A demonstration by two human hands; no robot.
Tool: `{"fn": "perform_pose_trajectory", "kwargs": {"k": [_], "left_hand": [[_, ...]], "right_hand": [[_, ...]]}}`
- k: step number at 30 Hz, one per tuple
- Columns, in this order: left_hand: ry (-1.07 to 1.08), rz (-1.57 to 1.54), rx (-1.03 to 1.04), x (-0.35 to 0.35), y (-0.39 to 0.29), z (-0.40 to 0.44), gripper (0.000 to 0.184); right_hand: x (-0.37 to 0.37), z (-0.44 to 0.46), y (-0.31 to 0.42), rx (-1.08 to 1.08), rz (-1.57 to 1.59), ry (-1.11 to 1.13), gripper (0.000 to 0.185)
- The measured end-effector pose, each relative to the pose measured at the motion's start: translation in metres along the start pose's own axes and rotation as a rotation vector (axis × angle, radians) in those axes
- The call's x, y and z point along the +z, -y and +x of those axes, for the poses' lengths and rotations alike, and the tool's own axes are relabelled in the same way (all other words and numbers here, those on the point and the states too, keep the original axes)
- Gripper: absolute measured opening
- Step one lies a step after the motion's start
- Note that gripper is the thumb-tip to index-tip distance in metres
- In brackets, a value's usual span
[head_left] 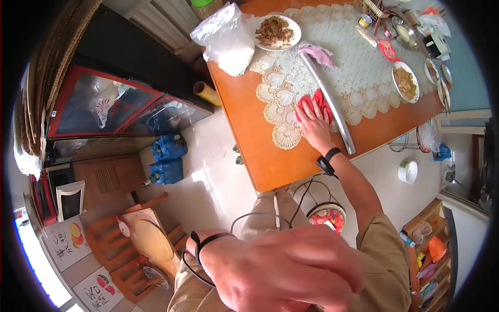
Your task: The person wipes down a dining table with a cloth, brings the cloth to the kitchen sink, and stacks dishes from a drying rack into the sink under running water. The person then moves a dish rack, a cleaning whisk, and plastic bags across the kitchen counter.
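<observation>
On the wooden table (pixel 244 145), just beside a long silvery strip (pixel 332 101), lay a red cloth (pixel 319 95), and the right hand (pixel 313 124) rested flat over it, fingers slightly spread, not closed round it; close to the camera the left hand (pixel 280 270) was blurred, fingers bent, and whether they held anything could not be told

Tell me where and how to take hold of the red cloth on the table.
Come at the red cloth from above and likely gather its edge on the picture's left. It looks soft and rumpled, so a fold should bunch easily. The right hand lies spread over its middle, and the long silvery strip crowds its right side.
</observation>
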State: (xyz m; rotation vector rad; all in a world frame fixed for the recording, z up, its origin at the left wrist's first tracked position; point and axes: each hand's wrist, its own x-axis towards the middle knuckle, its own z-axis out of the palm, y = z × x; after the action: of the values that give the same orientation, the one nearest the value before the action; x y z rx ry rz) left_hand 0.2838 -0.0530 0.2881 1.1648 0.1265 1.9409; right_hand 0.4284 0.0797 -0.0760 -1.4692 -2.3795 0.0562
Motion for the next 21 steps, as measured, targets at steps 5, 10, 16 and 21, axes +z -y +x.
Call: {"fn": "perform_pose_trajectory", "kwargs": {"k": [5, 10, 16, 21], "left_hand": [[0.010, -0.113, 0.055, -0.014, 0.004, 0.018, 0.022], [0.279, -0.150, -0.071, -0.040, -0.008, 0.029, 0.024], [-0.187, -0.047, -0.074, -0.017, -0.014, 0.030, 0.021], [0.611, 0.036, -0.426, -0.093, 0.015, 0.033, 0.010]], "right_hand": [[-0.004, -0.020, 0.109, -0.124, 0.120, 0.163, 0.050], [-0.007, -0.082, 0.146, -0.225, 0.306, 0.261, 0.051], [-0.028, -0.124, 0.030, 0.131, -0.119, 0.184, 0.056], [-0.045, -0.148, -0.012, 0.237, 0.025, 0.196, 0.059]]}}
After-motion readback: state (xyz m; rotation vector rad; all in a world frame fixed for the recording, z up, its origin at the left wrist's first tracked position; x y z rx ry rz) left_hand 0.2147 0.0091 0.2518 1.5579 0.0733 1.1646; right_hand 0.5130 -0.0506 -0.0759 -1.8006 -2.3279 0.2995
